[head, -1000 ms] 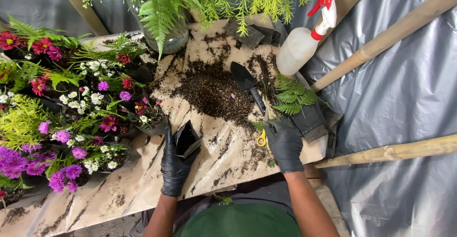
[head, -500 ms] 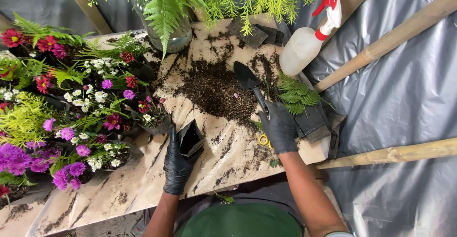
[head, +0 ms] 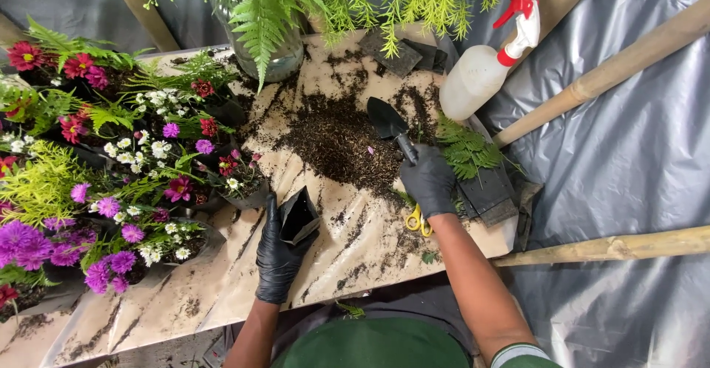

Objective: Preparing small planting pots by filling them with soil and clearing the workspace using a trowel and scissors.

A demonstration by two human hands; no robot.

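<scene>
The left hand (head: 279, 261), in a black glove, grips a small black nursery bag (head: 299, 216) near the front edge of the paper-covered surface (head: 222, 287), fingers closed around its side so the mouth gapes upward. The right hand (head: 429, 183), also gloved, is closed around the handle of a black hand trowel (head: 390, 122), whose blade lies at the right rim of the loose soil pile (head: 340, 142) in the middle of the surface.

To do this scoop well, the blade should go in low and flat under the heap, so it lifts a full load rather than pushing soil toward the back edge. The bag's mouth would be best held wide and tipped toward the trowel, close to the pile, so little spills on the way across.

Yellow-handled scissors (head: 418, 221) lie just under the right wrist, and a fern seedling (head: 466, 150) sits just beside that hand; both could snag the sweep. A white spray bottle (head: 484, 68) lies toward the back right corner, and potted flowers (head: 126, 176) crowd the left edge.
</scene>
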